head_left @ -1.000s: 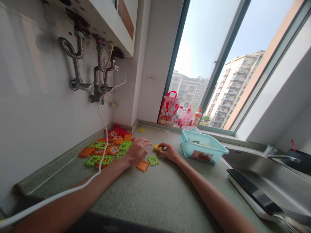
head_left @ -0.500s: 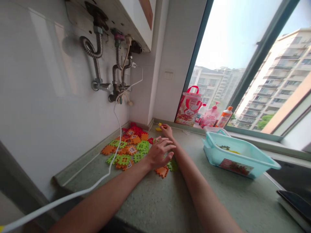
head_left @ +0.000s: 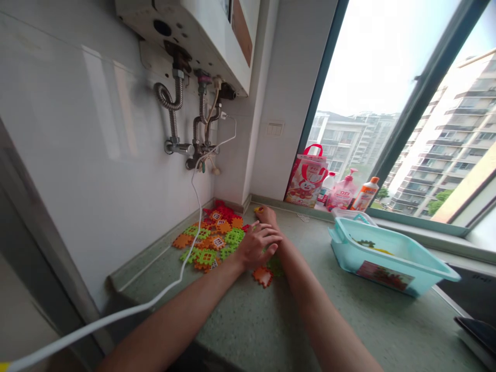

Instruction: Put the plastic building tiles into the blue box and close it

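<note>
A pile of flat plastic interlocking tiles [head_left: 212, 235], orange, green and red, lies on the speckled counter [head_left: 251, 320] by the wall. My left hand [head_left: 257, 246] hovers palm down with fingers spread beside the pile, above an orange tile [head_left: 263, 276] and a green tile [head_left: 276, 266]. My right hand [head_left: 266, 216] reaches further back toward the corner, its fingers closed on small yellow tiles [head_left: 257, 210]. A light blue plastic bin [head_left: 391, 256] with a few pieces inside stands to the right.
A white cable [head_left: 182, 268] hangs from the wall pipes [head_left: 194, 129] across the tiles and counter. A red-and-white bag [head_left: 308, 178] and bottles [head_left: 352, 194] stand on the window sill. A dark flat device [head_left: 478, 333] lies at the far right.
My right hand went from beside the left hand back to the corner, where a yellow tile lay. The left hand lifted off the tiles. The camera swung left and closer.
</note>
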Tool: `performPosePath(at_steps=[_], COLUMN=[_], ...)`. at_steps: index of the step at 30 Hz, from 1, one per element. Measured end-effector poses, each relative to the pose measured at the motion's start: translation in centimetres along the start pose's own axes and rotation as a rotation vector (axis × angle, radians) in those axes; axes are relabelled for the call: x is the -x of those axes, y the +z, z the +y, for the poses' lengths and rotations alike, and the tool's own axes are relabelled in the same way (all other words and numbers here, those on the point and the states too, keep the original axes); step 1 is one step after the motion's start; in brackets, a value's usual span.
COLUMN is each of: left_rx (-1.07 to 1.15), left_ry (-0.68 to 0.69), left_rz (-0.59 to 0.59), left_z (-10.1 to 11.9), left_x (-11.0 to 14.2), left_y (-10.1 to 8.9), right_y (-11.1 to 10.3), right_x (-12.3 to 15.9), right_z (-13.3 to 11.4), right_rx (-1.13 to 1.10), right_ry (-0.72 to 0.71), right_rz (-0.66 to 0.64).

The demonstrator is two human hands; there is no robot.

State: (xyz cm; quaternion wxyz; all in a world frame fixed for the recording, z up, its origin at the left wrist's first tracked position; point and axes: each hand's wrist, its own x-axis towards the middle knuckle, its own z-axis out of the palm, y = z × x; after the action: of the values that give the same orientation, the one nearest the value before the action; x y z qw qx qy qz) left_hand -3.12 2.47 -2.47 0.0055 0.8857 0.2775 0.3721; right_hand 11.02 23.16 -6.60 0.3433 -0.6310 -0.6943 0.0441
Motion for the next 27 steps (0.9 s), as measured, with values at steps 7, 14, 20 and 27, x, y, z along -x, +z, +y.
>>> performPosePath(at_steps=[7, 14, 20, 27], left_rx=[-0.033, -0.011, -0.009, -0.113], left_ry=[-0.005, -0.009, 0.029, 0.012], left_rz=[0.023, 0.007, -0.147, -0.137], left_z=[-0.5, -0.4, 0.2, -0.7], left_x=[0.4, 0.4, 0.6, -0.1], left_y=[-0.3, 0.1, 0.7, -0.1], right_y=[-5.0, -13.1, -19.0, -22.9], right_x=[4.9, 15.8, 22.7, 22.6], right_z=[2.1, 7.2, 10.9, 7.2], right_rx=[0.022, -0.001, -0.067, 0.087], right_ry=[-0.084, -0.225, -0.289, -0.651], right_rz=[-0.031, -0.038, -0.055, -0.074])
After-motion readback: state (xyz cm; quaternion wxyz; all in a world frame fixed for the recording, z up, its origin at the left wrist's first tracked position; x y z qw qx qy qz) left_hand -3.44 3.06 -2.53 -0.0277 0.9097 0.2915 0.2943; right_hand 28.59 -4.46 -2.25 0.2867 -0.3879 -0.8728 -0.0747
